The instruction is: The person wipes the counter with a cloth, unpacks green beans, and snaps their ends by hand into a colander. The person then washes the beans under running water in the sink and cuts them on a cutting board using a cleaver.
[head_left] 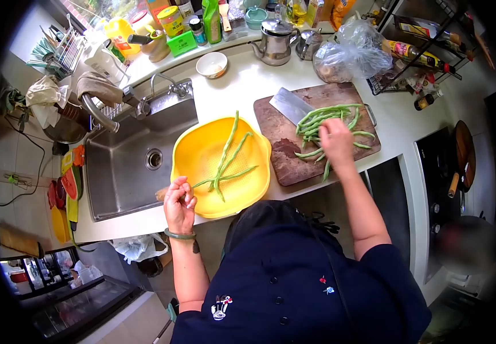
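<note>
My right hand (pixel 336 140) is over a pile of long green beans (pixel 339 112) on the wooden cutting board (pixel 288 166), its fingers drawn together on some of them. A cleaver (pixel 289 105) lies flat on the board, its blade beside the pile. My left hand (pixel 179 200) is at the near left rim of the yellow colander (pixel 259 189), palm up with curled fingers. Whatever those fingers may hold is too small to make out. A few whole beans (pixel 223 157) lie crossed in the colander, and one bean's tip comes close to my left fingers.
The steel sink (pixel 127 172) with its faucet (pixel 100 114) is on the left. A white bowl (pixel 212 65), metal kettle (pixel 275 43) and plastic bag (pixel 354 51) stand behind. At right are a bottle rack (pixel 417 49) and a stove with a pan (pixel 464 155).
</note>
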Motion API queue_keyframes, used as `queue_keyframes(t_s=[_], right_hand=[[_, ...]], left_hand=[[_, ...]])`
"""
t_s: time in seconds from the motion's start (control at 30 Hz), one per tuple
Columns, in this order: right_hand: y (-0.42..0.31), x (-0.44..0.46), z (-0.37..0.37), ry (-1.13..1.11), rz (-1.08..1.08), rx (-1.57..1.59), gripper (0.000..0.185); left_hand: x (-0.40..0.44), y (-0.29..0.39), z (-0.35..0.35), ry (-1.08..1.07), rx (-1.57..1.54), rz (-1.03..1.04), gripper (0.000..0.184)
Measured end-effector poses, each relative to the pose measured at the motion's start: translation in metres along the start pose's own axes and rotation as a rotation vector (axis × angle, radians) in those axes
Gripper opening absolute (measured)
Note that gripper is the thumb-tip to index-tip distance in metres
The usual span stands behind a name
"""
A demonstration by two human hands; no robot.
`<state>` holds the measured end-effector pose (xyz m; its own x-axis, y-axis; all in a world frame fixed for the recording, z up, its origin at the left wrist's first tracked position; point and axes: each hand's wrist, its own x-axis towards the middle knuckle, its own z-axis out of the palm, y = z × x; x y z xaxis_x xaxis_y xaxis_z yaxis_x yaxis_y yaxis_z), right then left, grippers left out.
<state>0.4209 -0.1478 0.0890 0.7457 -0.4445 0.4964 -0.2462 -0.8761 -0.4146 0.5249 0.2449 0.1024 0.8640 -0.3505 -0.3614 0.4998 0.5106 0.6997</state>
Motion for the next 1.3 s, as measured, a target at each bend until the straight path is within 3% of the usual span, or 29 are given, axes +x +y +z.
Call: queue_keyframes(t_s=[0.07,0.1,0.17,0.33,0.43,0.5,0.7,0.8,0.83,1.07,1.17,1.3], right_hand=[[0.034,-0.009,-0.016,-0.034,0.188,-0.311,0.017],[0.042,-0.01,-0.017,-0.033,0.189,-0.312,0.017],[0.057,-0.014,-0.018,-0.242,0.554,-0.414,0.027],[0.09,-0.027,-0.004,-0.204,0.57,-0.125,0.026],[0.068,-0.025,-0.03,-0.126,0.525,-0.049,0.022],[0.044,-0.02,-0.046,-0.125,0.44,0.182,0.017],[-0.055,-0.008,-0.07,-0.374,-0.208,0.4,0.013],[-0.08,-0.003,-0.066,-0.447,-0.374,0.43,0.014],[-0.084,-0.003,-0.062,-0.447,-0.414,0.43,0.014],[-0.105,0.005,-0.051,-0.445,-0.577,0.313,0.015],[-0.113,0.005,-0.043,-0.456,-0.613,0.358,0.015],[-0.132,0.002,-0.022,-0.412,-0.437,0.551,0.021]], left_hand=[[0.0,-0.004,0.003,0.01,0.005,-0.014,0.021],[0.001,-0.007,0.005,-0.005,-0.016,-0.033,0.019],[0.001,-0.013,0.011,-0.023,-0.032,-0.053,0.018],[0.002,-0.015,0.028,-0.093,0.002,-0.085,0.018],[-0.002,-0.016,0.05,-0.057,0.054,-0.068,0.018],[-0.004,-0.015,0.066,-0.105,0.241,-0.025,0.018],[0.003,-0.027,0.115,-0.348,0.898,0.195,0.033],[0.002,-0.023,0.125,-0.394,1.169,0.212,0.028],[0.002,-0.023,0.125,-0.421,1.258,0.324,0.024],[-0.016,-0.007,0.117,-0.416,1.524,0.709,0.009],[-0.019,-0.001,0.11,-0.419,1.669,0.727,0.008],[-0.025,0.002,0.103,-0.327,1.67,0.676,0.008]])
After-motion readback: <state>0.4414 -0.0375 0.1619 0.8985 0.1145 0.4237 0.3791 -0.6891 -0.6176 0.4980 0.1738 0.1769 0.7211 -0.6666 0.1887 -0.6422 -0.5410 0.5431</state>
